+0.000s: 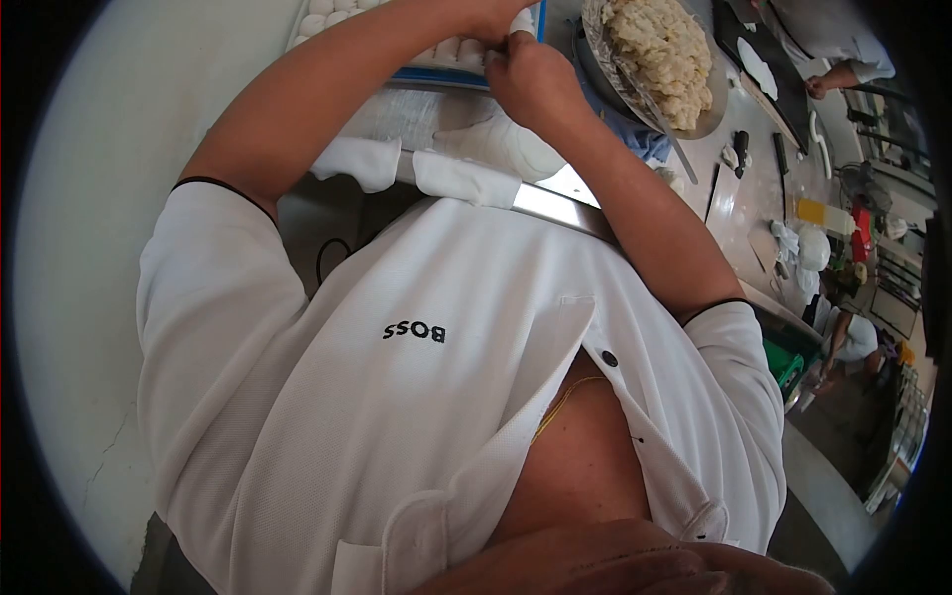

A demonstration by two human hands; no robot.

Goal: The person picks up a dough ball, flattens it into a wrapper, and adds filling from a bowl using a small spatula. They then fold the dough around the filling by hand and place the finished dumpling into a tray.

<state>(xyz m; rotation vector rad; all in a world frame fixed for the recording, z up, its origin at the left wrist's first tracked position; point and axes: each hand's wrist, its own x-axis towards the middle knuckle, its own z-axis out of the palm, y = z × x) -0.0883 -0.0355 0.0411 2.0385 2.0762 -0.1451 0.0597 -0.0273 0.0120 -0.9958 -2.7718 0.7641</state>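
Observation:
The view looks down over my own white polo shirt (416, 397) towards a steel table. Both of my arms reach forward over the table's edge (555, 206). My right hand (534, 77) is closed, its fingertips pinching a small white dough piece (522, 22). My left hand (488, 14) meets it at the same piece and is partly cut off by the top of the frame. Just behind the hands lies a blue-rimmed tray (436, 71) with rows of white dough balls. To their right, a glass bowl (716, 99) holds a big lumpy mass of dough (662, 50).
White cloth-like lumps (451, 171) lie at the near table edge under my arms. Knives and small tools (739, 151) are spread along the table to the right. Another person's sleeve and hand (823, 84) work at the far right. A second person (853, 335) and a green crate (788, 362) are lower right.

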